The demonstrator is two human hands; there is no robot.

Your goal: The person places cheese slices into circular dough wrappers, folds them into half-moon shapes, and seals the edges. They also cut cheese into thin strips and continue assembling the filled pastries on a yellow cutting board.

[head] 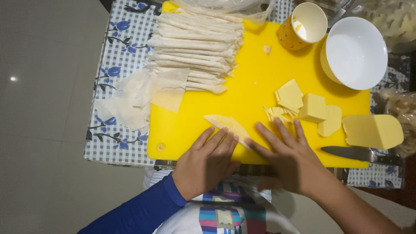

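Wrapper: a pale, half-rolled pastry sheet (229, 125) lies at the near edge of the yellow plastic cutting board (255, 78).
Left hand (207, 162): fingers flat and extended, pressing on the wrapper, gripping nothing.
Right hand (286, 160): fingers spread, tips touching the wrapper's end.
Cheese: yellow cut cheese pieces (312, 108) lie just right.
Bowl: white round bowl (356, 53), inside bare.
Cup: yellow patterned cup (303, 26), pale inside; contents unclear.

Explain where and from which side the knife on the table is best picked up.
Take the knife by its dark handle at the right end, coming from the right. It lies flat with the blade pointing left toward the right hand, so that end keeps the grip off the edge.
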